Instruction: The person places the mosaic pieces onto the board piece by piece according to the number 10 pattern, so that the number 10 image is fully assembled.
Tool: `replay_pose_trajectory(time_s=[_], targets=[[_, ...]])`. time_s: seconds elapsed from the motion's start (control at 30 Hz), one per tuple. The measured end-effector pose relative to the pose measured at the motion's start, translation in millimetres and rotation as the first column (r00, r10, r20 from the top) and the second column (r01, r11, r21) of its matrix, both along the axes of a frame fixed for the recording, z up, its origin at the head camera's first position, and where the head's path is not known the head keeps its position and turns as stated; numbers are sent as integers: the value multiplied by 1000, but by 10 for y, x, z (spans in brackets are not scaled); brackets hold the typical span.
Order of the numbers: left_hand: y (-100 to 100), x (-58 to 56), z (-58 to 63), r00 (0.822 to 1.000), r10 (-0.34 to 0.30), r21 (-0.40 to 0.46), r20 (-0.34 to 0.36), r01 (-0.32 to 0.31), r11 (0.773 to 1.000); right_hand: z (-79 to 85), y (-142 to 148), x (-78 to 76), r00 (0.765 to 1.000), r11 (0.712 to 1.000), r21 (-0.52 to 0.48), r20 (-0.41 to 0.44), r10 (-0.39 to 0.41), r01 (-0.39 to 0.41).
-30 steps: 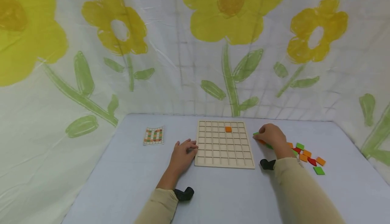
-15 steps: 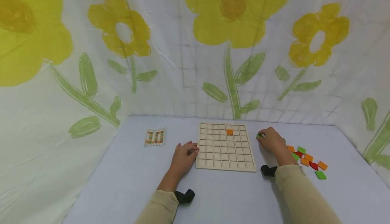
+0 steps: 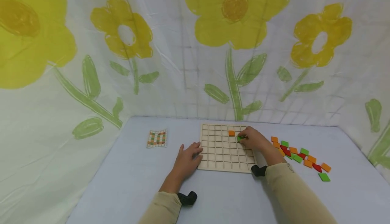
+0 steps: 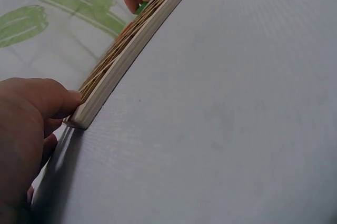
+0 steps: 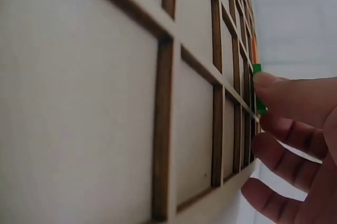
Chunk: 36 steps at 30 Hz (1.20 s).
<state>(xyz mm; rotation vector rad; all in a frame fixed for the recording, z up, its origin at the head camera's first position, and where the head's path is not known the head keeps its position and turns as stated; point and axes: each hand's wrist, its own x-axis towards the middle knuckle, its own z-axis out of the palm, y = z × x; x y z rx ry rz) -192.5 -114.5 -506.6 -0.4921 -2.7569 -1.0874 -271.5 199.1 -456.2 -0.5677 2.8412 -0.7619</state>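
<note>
My right hand is over the right half of a pale wooden grid board. Between thumb and fingers it pinches a small green square tile, also visible as a thin green tile in the right wrist view. An orange square tile lies in a cell of the board, up and left of the green one. My left hand rests against the board's left edge with loosely bent fingers. In the left wrist view one fingertip of the left hand touches the board's corner.
To the board's right lie several loose tiles, among them a green tile, an orange tile and a red curved piece. A printed pattern card lies to the left. A flowered curtain stands behind the white table.
My right hand has picked up the green tile from right of the board and carried it left, over the grid. The left hand has stayed at the board's left edge.
</note>
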Motion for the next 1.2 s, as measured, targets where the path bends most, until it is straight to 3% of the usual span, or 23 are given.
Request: replay_pose_trajectory(time_s=[0.4, 0.6, 0.77, 0.9, 1.2], targets=[[-11, 11, 31, 999, -15, -4, 41, 15, 1000, 15, -113, 5, 999, 998, 50, 16, -47, 46], [-15, 10, 29, 998, -40, -13, 57, 41, 999, 44, -33, 43, 990, 991, 21, 45, -135, 134], [-20, -9, 38, 997, -36, -34, 61, 38, 999, 135, 259, 50, 981, 981, 3, 11, -194, 194], [-27, -27, 61, 998, -24, -36, 64, 26, 999, 214, 581, 57, 966, 967, 22, 39, -255, 254], [-10, -31, 30, 994, -23, -4, 102, 24, 1000, 203, 1296, 258, 956, 954, 144, 95, -279, 264]])
